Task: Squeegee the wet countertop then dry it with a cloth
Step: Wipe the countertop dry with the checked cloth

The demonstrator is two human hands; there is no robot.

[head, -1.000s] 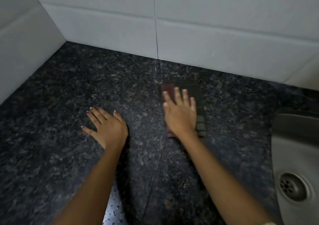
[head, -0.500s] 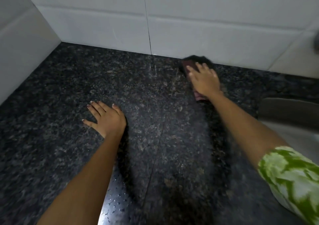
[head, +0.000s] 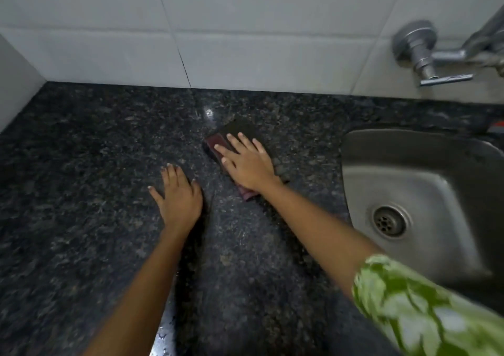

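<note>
Dark speckled granite countertop [head: 81,164] filled the view, bounded at 12 o'clock by the white tiled wall [head: 245,42]. Steel sink [head: 409,186] lay at 3 o'clock, wall tap [head: 425,50] at 1 o'clock. Right hand [head: 246,162] pressed flat on a folded dark cloth [head: 218,143] near centre, fingers straight, slightly apart. Left hand [head: 178,194] rested flat at 9 o'clock of it, fingers straight and close together. No squeegee in view; judged in the drying stage, droplets remaining at 6 o'clock.

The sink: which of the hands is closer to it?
The right hand. It presses flat on the cloth, with a strip of bare countertop between it and the sink. The left hand rests flat on the countertop farther from the sink.
</note>
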